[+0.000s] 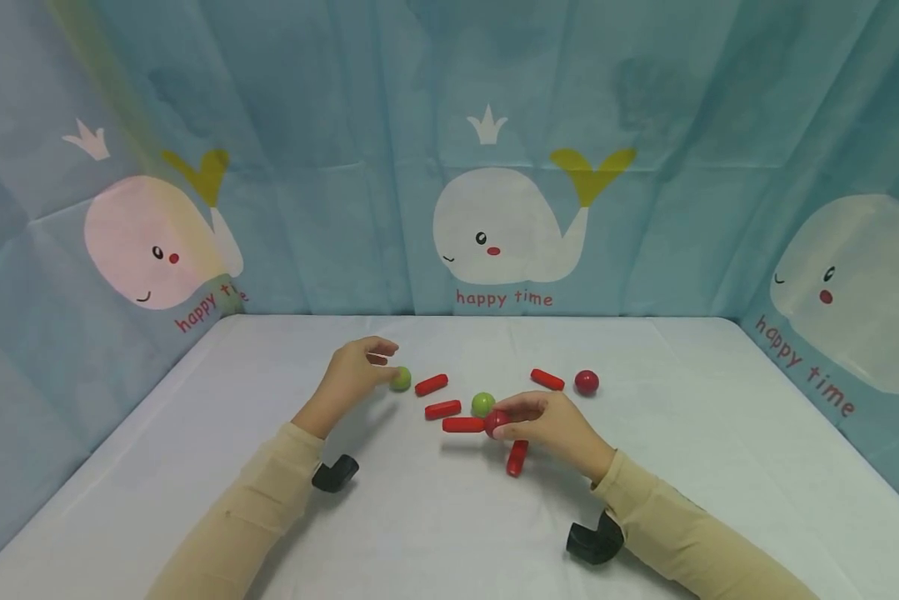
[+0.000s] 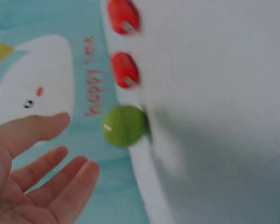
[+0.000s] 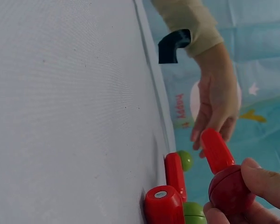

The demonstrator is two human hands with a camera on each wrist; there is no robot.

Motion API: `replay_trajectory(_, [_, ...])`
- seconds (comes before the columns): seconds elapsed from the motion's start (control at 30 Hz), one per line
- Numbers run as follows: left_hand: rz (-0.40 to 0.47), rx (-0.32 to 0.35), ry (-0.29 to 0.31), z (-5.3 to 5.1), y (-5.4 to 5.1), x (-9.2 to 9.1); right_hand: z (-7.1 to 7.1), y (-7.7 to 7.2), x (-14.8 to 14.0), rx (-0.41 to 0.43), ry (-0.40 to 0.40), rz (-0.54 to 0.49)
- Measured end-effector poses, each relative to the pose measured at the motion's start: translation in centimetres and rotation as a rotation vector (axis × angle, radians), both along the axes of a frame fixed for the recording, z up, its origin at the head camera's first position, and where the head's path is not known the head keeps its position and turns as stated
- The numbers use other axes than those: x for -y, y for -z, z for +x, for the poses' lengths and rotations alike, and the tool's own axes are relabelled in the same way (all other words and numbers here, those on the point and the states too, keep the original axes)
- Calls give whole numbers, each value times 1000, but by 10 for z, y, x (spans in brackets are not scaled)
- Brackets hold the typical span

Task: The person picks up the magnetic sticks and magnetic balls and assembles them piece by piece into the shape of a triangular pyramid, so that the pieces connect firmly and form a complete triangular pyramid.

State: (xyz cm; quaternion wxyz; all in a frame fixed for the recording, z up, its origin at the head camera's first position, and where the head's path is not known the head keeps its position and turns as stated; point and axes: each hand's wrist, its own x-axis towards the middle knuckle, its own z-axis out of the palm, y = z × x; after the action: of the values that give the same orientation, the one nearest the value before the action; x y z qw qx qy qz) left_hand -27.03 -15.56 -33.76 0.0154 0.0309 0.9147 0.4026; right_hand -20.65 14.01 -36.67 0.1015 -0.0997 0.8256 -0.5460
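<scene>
My right hand pinches a dark red ball between thumb and fingers, above the table. A red stick is joined to that ball and points left. My left hand is beside a green ball. In the left wrist view its fingers are parted, hold nothing and stand apart from the ball. Two red sticks lie right of that ball. A second green ball sits just behind the held pieces. Another red stick lies beneath my right hand.
Farther back on the right lie a red stick and a dark red ball. A white cloth covers the table. Blue curtains with printed whales surround its back and sides. Black curved pieces hang at both wrists.
</scene>
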Motion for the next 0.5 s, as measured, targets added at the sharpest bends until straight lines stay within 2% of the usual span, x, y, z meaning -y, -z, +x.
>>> replay_trajectory(0.13, [-53, 16, 8, -13, 7, 5, -2, 1, -2, -5, -1, 4])
replay_trajectory(0.27, [-90, 41, 43, -23, 15, 6, -3, 2, -3, -4, 9, 6])
replay_trajectory(0.5, [-145, 28, 78, -31, 22, 5, -2, 0, -2, 9, 33, 10])
